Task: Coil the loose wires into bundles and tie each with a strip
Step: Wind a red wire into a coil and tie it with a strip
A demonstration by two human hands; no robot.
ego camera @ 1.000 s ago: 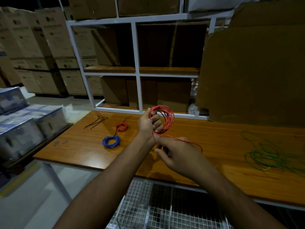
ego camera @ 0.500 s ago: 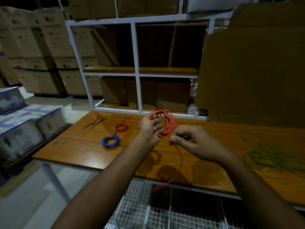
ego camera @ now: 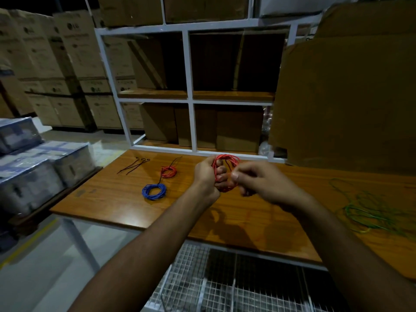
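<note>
Above the table's (ego camera: 112, 206) middle, left hand (ego camera: 206, 174) grips the red coil (ego camera: 226, 172); right hand (ego camera: 258, 180) pinches its edge.

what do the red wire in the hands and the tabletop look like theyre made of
Red wire coil: thin wire in smooth red sheathing, probably plastic; it bends into tight loops held by the left hand. Tabletop: orange-brown wood or wood-look laminate with a glossy finish; grain lines and a light glare show.

Your right hand (ego camera: 258, 183) has come in against the red wire coil (ego camera: 226, 171), and the trailing tail is gone from below the table edge.
</note>
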